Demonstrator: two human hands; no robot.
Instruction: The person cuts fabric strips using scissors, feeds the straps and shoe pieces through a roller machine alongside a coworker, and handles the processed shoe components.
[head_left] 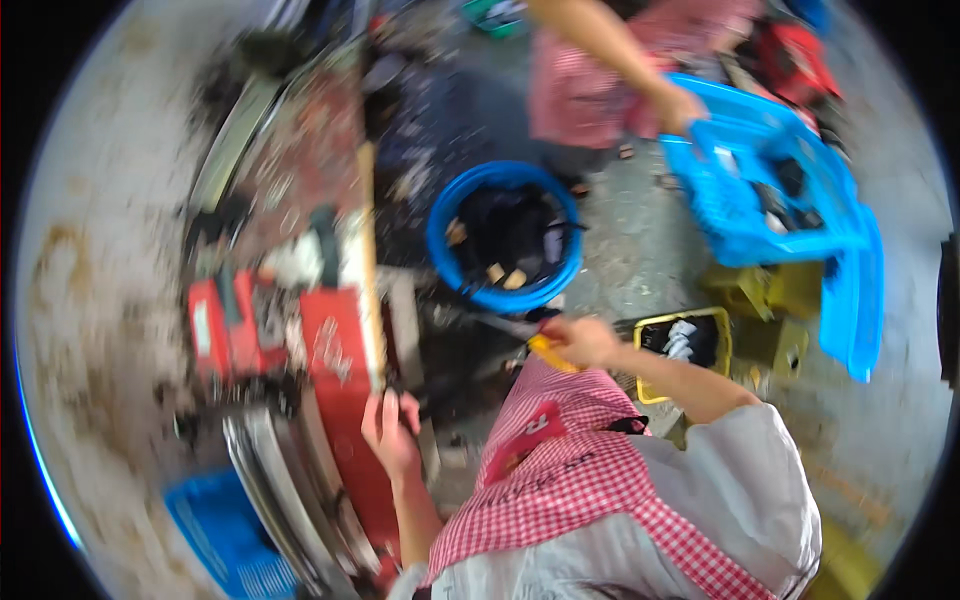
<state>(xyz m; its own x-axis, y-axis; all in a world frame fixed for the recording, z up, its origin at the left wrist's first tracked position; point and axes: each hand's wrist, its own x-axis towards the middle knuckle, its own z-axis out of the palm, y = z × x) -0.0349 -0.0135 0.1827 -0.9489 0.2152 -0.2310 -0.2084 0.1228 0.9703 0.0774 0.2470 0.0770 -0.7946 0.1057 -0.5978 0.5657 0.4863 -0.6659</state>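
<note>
My right hand (585,342) is closed around a yellow-handled tool (552,353) in front of my apron. A thin grey shaft seems to run left from it, below the blue bucket (438,232); blur hides the tool's exact kind. My left hand (392,432) is at the edge of the red workbench (345,430), its fingers curled. Whatever may be between those fingers is too small and smeared to make out. Dark material and a few pale scraps fill the bucket's inside.
Across from me, a co-worker's hand (680,110) grips a light-blue crate (750,235) with dark items inside. A yellow-rimmed tray (728,345) stands right of my forearm. A red machine (225,325) sits on the bench, with metal strips (275,490) and a blue basket (225,530) at lower left.
</note>
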